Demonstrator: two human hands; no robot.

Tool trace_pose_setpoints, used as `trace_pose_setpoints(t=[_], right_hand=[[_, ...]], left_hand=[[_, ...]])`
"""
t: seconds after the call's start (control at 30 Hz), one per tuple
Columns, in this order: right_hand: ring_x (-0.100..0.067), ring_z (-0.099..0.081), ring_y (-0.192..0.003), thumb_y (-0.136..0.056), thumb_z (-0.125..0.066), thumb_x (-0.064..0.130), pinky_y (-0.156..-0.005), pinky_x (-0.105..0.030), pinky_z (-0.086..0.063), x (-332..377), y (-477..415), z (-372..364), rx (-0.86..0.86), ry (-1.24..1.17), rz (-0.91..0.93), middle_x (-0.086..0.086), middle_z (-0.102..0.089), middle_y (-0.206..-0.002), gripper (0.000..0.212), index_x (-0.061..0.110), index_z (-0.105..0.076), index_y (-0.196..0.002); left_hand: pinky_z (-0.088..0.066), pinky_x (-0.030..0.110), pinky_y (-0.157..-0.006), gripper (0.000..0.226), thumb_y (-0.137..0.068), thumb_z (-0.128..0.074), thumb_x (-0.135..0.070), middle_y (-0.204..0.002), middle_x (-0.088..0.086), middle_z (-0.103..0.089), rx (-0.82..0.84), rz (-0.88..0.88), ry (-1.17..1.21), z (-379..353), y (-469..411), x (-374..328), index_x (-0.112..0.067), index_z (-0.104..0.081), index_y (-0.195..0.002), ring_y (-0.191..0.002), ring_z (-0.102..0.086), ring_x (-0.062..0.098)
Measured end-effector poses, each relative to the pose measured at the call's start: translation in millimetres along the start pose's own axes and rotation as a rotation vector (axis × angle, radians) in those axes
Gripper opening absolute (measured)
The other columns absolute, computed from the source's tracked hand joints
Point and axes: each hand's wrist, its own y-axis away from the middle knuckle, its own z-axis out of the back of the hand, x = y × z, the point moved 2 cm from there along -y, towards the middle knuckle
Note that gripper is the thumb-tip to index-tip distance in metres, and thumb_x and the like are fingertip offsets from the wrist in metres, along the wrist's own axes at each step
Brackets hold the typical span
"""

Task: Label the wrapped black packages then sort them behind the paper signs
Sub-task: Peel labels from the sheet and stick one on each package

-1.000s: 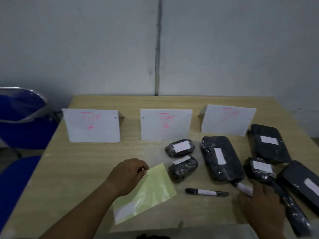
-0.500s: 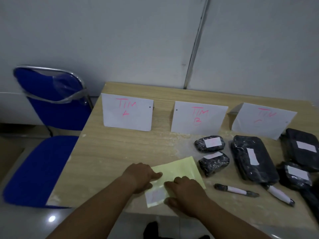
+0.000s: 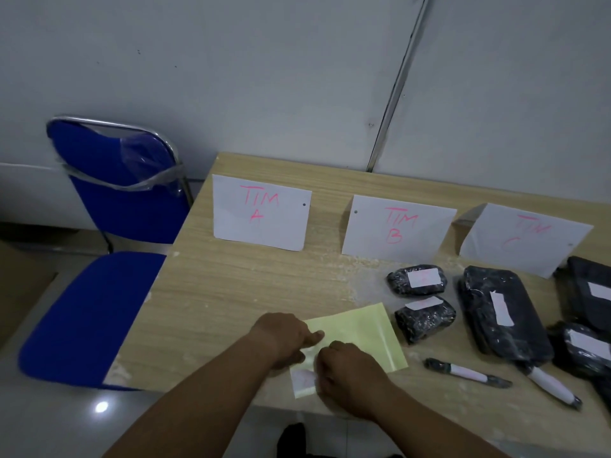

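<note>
Three white paper signs stand in a row on the table: TIM A point(image 3: 261, 213), TIM B point(image 3: 398, 229) and TIM C point(image 3: 525, 239). In front of them lie black wrapped packages with white labels: two small ones point(image 3: 416, 280) point(image 3: 425, 319), a long one point(image 3: 502, 312), and more at the right edge point(image 3: 585, 352). A yellow label sheet point(image 3: 363, 335) lies near the front edge. My left hand point(image 3: 284, 338) presses it flat. My right hand point(image 3: 347, 371) curls its fingers onto a white label point(image 3: 304, 381) at the sheet's corner; the fingertips are hidden.
Two wrapped pens point(image 3: 468, 376) point(image 3: 549, 385) lie right of the sheet. A blue folding chair point(image 3: 109, 226) stands against the wooden table's point(image 3: 231, 292) left side. A grey wall rises behind the signs.
My right hand left the packages at the right and came onto the yellow sheet beside my left hand. The view swung left, bringing the chair into sight.
</note>
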Motion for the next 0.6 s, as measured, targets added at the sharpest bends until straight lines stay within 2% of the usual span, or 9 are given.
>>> trace_pose_setpoints(t=[0.1, 0.13, 0.2, 0.27, 0.33, 0.4, 0.47, 0.53, 0.6], right_hand=[[-0.003, -0.051, -0.066, -0.076, -0.051, 0.03, -0.065, -0.027, -0.043, -1, 7, 12, 0.047, -0.385, -0.024, 0.01, -0.055, -0.071, 0.007, 0.029, -0.052, -0.068], [0.0, -0.048, -0.061, -0.075, -0.057, 0.023, -0.062, -0.023, -0.041, -5, 10, 17, 0.044, -0.487, -0.039, 0.011, -0.054, -0.067, 0.012, 0.03, -0.052, -0.067], [-0.001, -0.048, -0.06, -0.074, -0.06, 0.017, -0.061, -0.023, -0.04, -17, 17, 25, -0.039, -0.66, -0.086, 0.011, -0.056, -0.065, 0.014, 0.029, -0.054, -0.068], [-0.007, -0.048, -0.06, -0.075, -0.063, 0.018, -0.06, -0.026, -0.04, -30, 26, 35, -0.205, -0.822, -0.134, 0.008, -0.055, -0.063, 0.011, 0.025, -0.057, -0.07], [-0.008, -0.045, -0.059, -0.08, -0.071, 0.017, -0.058, -0.023, -0.039, -42, 33, 45, -0.355, -0.929, -0.181, 0.007, -0.052, -0.061, 0.015, 0.02, -0.058, -0.073], [-0.006, -0.044, -0.057, -0.083, -0.074, 0.014, -0.056, -0.018, -0.038, -52, 42, 57, -0.495, -0.989, -0.216, 0.009, -0.05, -0.061, 0.016, 0.015, -0.058, -0.077], [-0.005, -0.047, -0.058, -0.083, -0.074, 0.011, -0.056, -0.016, -0.04, -62, 51, 67, -0.594, -1.051, -0.235, 0.008, -0.053, -0.063, 0.014, 0.013, -0.06, -0.082], [-0.007, -0.051, -0.061, -0.083, -0.074, 0.011, -0.058, -0.018, -0.043, -72, 62, 74, -0.649, -1.074, -0.248, 0.004, -0.056, -0.066, 0.012, 0.013, -0.062, -0.084], [-0.008, -0.054, -0.064, -0.084, -0.073, 0.011, -0.059, -0.02, -0.045, -85, 75, 80, -0.677, -1.075, -0.252, 0.003, -0.059, -0.068, 0.011, 0.013, -0.062, -0.086]], left_hand=[[-0.043, 0.04, -0.094, 0.059, -0.1, -0.046, -0.038, -0.145, 0.011, -0.046, -0.012, 0.005, 0.012, 0, 0, 0, -0.046, -0.017, -0.15, -0.128, -0.047, 0.033], [-0.043, 0.04, -0.094, 0.058, -0.1, -0.047, -0.037, -0.146, 0.01, -0.045, -0.024, 0.004, 0.02, 0, 1, 0, -0.046, -0.018, -0.15, -0.129, -0.046, 0.032], [-0.041, 0.038, -0.097, 0.057, -0.099, -0.049, -0.038, -0.147, 0.008, -0.044, -0.06, 0.026, 0.117, -3, 1, 0, -0.043, -0.025, -0.15, -0.131, -0.044, 0.029], [-0.04, 0.034, -0.098, 0.05, -0.095, -0.054, -0.038, -0.141, 0.002, -0.049, -0.172, 0.07, 0.313, -4, 1, 0, -0.039, -0.042, -0.143, -0.127, -0.047, 0.023], [-0.045, 0.03, -0.087, 0.028, -0.093, -0.059, -0.034, -0.115, -0.004, -0.062, -0.446, 0.135, 0.58, 1, 4, -2, -0.033, -0.061, -0.121, -0.108, -0.057, 0.016], [-0.043, 0.029, -0.069, 0.009, -0.093, -0.06, -0.03, -0.082, -0.008, -0.061, -0.681, 0.177, 1.05, 12, 10, -12, -0.022, -0.064, -0.092, -0.077, -0.057, 0.011], [-0.039, 0.027, -0.064, 0.026, -0.095, -0.058, -0.034, -0.074, -0.004, -0.058, -0.616, 0.096, 1.464, 26, 12, -29, -0.01, -0.063, -0.09, -0.067, -0.05, 0.011], [-0.043, 0.024, -0.064, 0.026, -0.093, -0.061, -0.037, -0.078, -0.002, -0.063, -0.503, -0.03, 1.476, 43, 9, -49, -0.012, -0.066, -0.092, -0.069, -0.054, 0.009], [-0.047, 0.021, -0.067, 0.014, -0.088, -0.071, -0.032, -0.08, -0.005, -0.069, -0.502, -0.128, 1.417, 61, 3, -69, -0.018, -0.07, -0.09, -0.07, -0.058, 0.005]])
